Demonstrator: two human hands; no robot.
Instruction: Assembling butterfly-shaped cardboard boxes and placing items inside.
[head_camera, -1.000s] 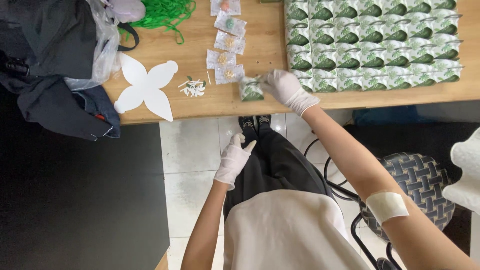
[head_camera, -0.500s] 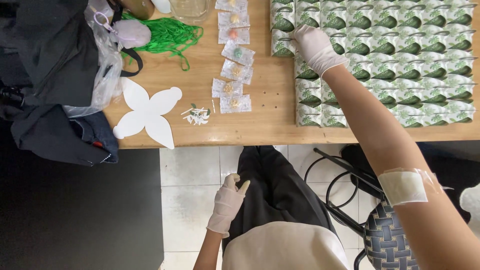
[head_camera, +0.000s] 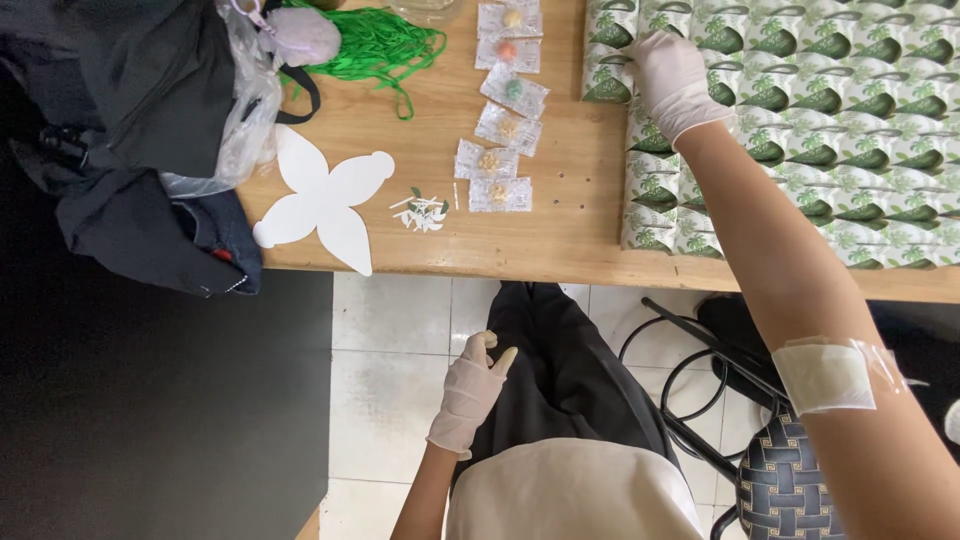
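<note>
My right hand, in a white glove, reaches far over the wooden table. It lies on rows of green-and-white packets, and its fingertips pinch the edge of one packet in the leftmost column. My left hand, also gloved, hangs below the table edge beside my lap. It holds nothing and its fingers are loosely apart. A white dressing is taped on my right forearm.
A line of small clear sachets runs down the table's middle, next to a pile of white scraps and a white butterfly-shaped cut-out. Green string, a plastic bag and dark clothing fill the left. A woven stool stands at lower right.
My right hand moved from the near left corner of the packet rows up to the far left column. My left hand dropped lower beside my lap.
</note>
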